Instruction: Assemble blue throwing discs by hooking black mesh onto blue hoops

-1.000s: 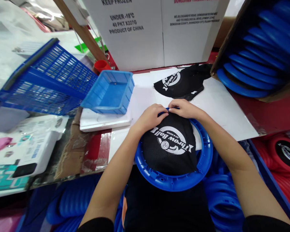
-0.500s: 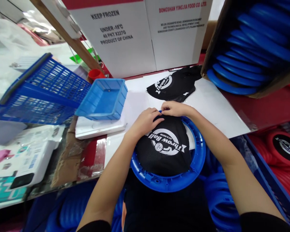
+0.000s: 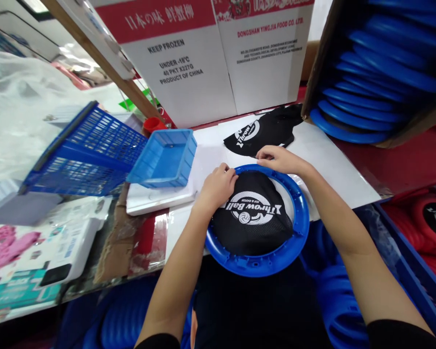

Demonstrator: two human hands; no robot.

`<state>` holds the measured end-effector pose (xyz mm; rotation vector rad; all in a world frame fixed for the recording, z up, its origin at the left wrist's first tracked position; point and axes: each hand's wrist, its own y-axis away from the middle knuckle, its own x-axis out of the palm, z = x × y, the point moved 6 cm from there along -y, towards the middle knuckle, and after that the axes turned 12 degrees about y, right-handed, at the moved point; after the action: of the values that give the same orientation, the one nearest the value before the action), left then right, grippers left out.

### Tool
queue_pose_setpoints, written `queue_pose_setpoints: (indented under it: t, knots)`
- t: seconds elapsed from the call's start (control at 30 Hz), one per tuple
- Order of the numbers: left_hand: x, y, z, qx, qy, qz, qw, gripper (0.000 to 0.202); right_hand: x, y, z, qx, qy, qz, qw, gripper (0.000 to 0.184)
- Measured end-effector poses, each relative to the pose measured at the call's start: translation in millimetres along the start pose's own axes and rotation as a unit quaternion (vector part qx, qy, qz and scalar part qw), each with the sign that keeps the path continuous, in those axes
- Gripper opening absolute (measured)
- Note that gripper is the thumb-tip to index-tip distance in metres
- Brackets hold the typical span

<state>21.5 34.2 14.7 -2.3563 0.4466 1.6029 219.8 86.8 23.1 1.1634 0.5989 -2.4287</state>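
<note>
Touching the blue ring [image 3: 257, 268], the left grip [image 3: 218, 186] flanks black fabric [image 3: 252, 236].

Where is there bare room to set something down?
On the white sheet: between right forearm and stacked rings, and, smaller, between tray and far black cloth. Crowded: around the blue ring, with left hand and right hand at its rim, and leftward around the basket.
</note>
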Motion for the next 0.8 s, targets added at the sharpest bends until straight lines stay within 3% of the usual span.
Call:
queue_pose_setpoints:
  t: [0.1,0.23,0.3,0.47,0.53,0.63,0.8]
  knots:
    - [-10.0,7,14,-0.084,0.040,-0.014,0.996,0.022,-10,9,-5,-0.008,0.029,0.076,0.997,0.029]
    - [-20.5,16,31,-0.164,0.064,-0.037,0.984,0.034,1,19,-8,0.013,0.073,0.207,0.976,0.034]
    - [-21.0,14,29,-0.140,0.052,-0.036,0.988,0.032,8,20,-9,0.039,0.086,0.222,0.970,0.038]
    - [-5.2,0,1,0.091,0.069,-0.022,0.993,0.026,24,16,-5,0.038,0.075,0.202,0.976,0.036]
    - [3.8,-2,-5,0.131,0.080,-0.009,0.988,0.030,25,15,-2,0.017,0.067,0.202,0.977,0.032]
    - [8.9,-4,-7,0.118,0.074,0.002,0.990,0.033,23,18,0,0.005,0.056,0.232,0.971,0.039]
    - [-4.7,1,-4,0.047,0.038,0.003,0.998,0.028,19,31,5,-0.011,0.055,0.321,0.945,0.042]
